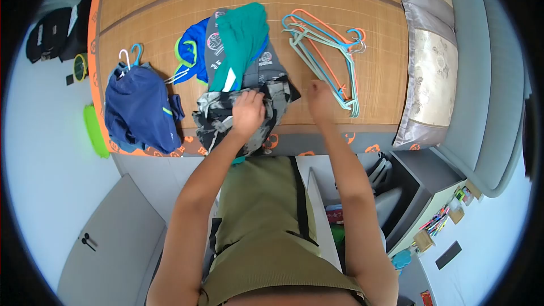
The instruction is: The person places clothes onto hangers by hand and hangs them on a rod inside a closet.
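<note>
A pile of clothes lies on the bed in front of me. On its near side is a black, grey and white patterned garment. My left hand has its fingers curled onto that garment's upper part. Beyond it are a green garment, a grey printed garment and a blue garment with bright green trim. My right hand is to the right of the pile, close to several plastic hangers in orange, blue and pale green. It is blurred, so its fingers are unclear.
A navy garment on hangers lies at the left. The bed has a woven mat and a grey patterned border along its near edge. A pillow lies at the right, before a padded headboard. A bedside cabinet stands near right.
</note>
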Demonstrator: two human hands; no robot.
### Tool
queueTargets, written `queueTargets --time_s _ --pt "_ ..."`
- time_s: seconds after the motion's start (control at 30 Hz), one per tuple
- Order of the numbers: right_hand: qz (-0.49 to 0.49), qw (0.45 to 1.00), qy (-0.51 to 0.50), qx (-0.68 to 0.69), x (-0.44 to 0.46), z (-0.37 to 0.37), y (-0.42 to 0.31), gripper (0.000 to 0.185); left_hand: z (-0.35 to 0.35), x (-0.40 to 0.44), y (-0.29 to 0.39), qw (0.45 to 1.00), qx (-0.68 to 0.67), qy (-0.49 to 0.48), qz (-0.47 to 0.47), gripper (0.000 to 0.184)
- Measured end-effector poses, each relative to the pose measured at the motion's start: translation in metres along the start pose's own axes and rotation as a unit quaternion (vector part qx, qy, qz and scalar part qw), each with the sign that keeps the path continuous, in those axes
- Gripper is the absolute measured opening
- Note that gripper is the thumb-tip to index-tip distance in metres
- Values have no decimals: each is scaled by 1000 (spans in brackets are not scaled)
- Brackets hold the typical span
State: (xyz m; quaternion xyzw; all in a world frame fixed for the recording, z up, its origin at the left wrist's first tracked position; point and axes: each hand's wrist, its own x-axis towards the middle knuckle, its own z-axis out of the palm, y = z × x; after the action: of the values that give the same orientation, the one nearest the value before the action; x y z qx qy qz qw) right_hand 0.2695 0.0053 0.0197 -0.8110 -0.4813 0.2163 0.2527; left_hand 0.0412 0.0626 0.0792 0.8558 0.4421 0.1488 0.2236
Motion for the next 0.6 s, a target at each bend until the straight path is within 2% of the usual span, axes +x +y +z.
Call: queueTargets --time_s 0.07,0.17,0.2,0.33,0.4,0.5,0.6 --pt "65 994 66 -65 17 -9 40 18 23 24 22 999 -26 -18 3 22" --pt "58 976 143 -154 46 -35 60 26 64 53 48 998 -53 -35 8 22" --pt "72 970 136 -186 53 -37 68 32 76 58 55 997 -60 -40 10 22" --pt "78 967 159 -182 72 -35 92 33 102 70 74 996 -54 -68 8 32" --pt "89 969 140 -184 78 -34 99 33 102 71 79 994 -66 -85 -3 26" --pt "118 975 162 -93 73 -35 90 30 95 66 80 992 -87 -85 -25 23" --pt "143 977 111 112 61 -39 62 32 85 63 77 992 -93 -76 -43 24"
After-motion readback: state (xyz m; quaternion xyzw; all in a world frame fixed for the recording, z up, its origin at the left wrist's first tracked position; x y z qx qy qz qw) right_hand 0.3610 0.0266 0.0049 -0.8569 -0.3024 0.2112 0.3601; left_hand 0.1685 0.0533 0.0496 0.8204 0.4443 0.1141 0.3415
